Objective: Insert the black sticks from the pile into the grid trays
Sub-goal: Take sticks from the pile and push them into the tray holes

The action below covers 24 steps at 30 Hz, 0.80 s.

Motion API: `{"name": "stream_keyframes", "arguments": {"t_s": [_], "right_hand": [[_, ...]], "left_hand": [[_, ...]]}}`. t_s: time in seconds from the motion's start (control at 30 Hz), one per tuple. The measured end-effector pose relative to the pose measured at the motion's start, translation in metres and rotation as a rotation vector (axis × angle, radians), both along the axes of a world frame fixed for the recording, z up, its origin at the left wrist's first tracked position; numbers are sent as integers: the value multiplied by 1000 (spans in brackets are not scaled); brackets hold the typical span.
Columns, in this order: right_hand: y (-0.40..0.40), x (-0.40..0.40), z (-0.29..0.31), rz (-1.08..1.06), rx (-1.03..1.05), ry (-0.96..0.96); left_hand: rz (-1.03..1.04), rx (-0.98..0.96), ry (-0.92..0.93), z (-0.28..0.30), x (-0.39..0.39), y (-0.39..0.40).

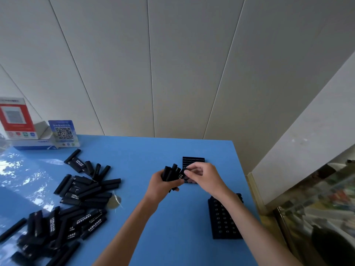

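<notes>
While the right hand pinches one stick by its end, the left hand clutches a bundle above the grid tray; the sticks look light, stiff, best held endwise. The pile lies well left.

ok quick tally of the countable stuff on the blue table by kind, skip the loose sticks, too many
grid trays: 2, a far one behind the hands and a near one under the right forearm
QR code signs: 2, one red, one blue
pile of black sticks: 1
bundle of black sticks in the left hand: 1
total: 6
</notes>
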State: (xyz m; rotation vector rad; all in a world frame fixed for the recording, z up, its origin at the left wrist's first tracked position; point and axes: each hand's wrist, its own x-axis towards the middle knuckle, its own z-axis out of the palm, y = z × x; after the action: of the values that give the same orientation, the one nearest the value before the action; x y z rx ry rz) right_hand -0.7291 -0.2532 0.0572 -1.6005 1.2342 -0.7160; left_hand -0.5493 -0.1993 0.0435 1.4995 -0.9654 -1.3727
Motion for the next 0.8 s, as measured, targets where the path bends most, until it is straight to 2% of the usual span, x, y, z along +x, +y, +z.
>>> {"name": "stream_keyframes", "arguments": {"t_s": [0.17,0.23,0.43,0.63,0.8], "right_hand": [[-33,-6,-4,-12,132,-102],[-48,-12,-10,-49,120,-93],[-92,-15,-35,-57,-220,287],[-125,2,-55,-41,-321,373],[-134,6,-67,-13,-329,435]], "left_hand": [[51,59,4,-6,3,-16],[108,93,15,-11,10,-23],[162,162,79,-25,32,-33],[163,221,227,-28,39,-46],[151,178,195,-29,39,-51]]}}
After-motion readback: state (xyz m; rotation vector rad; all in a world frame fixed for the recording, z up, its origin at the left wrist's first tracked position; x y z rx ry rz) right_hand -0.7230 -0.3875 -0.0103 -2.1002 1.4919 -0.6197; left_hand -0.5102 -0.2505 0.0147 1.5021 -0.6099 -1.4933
